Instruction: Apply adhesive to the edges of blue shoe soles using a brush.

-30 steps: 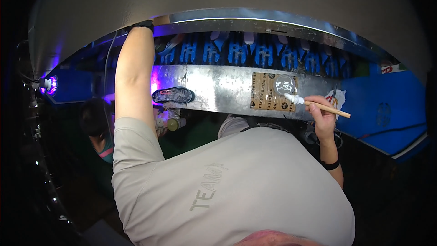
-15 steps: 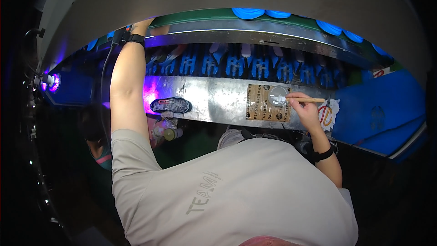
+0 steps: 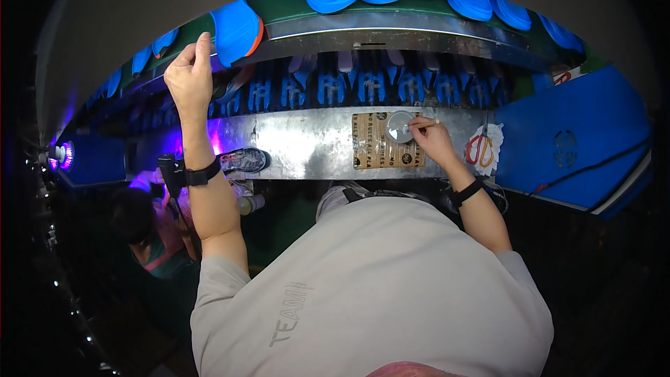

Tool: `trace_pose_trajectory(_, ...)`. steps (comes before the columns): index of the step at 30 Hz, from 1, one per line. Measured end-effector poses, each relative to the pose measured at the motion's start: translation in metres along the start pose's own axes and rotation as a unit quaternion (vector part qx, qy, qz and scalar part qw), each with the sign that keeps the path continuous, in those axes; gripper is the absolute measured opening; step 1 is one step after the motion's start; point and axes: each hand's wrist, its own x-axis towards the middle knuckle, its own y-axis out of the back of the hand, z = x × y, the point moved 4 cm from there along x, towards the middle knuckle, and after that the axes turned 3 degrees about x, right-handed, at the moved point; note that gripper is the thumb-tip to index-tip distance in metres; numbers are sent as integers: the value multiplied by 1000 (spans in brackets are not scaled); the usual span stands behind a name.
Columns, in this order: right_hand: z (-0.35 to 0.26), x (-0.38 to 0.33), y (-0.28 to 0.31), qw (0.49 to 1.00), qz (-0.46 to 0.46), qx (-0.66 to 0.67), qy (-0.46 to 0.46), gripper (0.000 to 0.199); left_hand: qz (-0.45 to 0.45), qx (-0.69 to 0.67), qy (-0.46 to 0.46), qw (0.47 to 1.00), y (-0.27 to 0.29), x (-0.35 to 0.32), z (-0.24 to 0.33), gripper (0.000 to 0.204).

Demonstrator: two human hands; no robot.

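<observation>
Left hand (image 3: 188,77) fingers pinching blue sole (image 3: 236,30) overhead. Right hand (image 3: 433,141) fingers pinching brush (image 3: 423,126), tip in round dish (image 3: 400,126) just left; contents indiscernible.

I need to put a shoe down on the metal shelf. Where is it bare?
Bare metal shelf lies between the dark shoe and the brown cardboard. It is crowded right of that: small dish, right hand with a stick, scissors.

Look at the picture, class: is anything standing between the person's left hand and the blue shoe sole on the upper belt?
Nothing visible does. The left hand is raised to the blue shoe sole on the upper belt, its fingers at the sole's left edge with no object between them. The right hand is apart, holding a brush over a small round dish.
</observation>
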Motion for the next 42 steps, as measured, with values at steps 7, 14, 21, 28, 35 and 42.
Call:
trace_pose_trajectory(7, -5, 9, -7, 999, -16, -51, -8, 22, -182, -412, 199, 870, -44, -28, -53, 31)
trace_pose_trajectory(14, -43, -6, 20, 988, 100, 79, 90, 20, -149, -799, 223, 538, -55, -113, -1, 86)
trace_pose_trajectory(21, -6, -4, 9, 998, 1, 32, -50, 18, -230, -875, 206, 373, -80, -118, 16, 94)
trace_pose_trajectory(28, -68, -18, 31, 974, 27, 221, 30, 18, -263, -690, 108, 666, -57, -174, 44, 99)
trace_pose_trajectory(35, -175, -25, 51, 944, -27, 289, 159, 19, -300, -607, 164, 718, -58, -232, 65, 111)
trace_pose_trajectory(42, -213, -13, 52, 944, -32, 256, 205, 20, -323, -591, 168, 720, -56, -252, 73, 111)
